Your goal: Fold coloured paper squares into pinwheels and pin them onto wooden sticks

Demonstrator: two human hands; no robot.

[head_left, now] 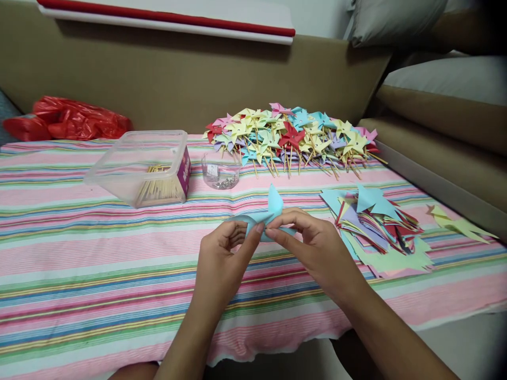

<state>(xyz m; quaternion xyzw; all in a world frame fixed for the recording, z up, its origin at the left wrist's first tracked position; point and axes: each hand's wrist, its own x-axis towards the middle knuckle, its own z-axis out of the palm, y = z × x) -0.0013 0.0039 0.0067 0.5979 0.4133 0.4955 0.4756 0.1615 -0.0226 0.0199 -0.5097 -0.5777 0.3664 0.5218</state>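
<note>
Blue paper (pixel 276 203), pinched in both hands (pixel 222 250)

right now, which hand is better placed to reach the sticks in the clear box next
Left, likely: the left hand is nearer the clear box, the right hand farther across. Both pinch the blue paper, so the right might have to hold it alone.

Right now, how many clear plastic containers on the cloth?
2: the large box of wooden sticks, left, and the small tub of metal bits just right of it. The pinwheel pile could hide others.
</note>
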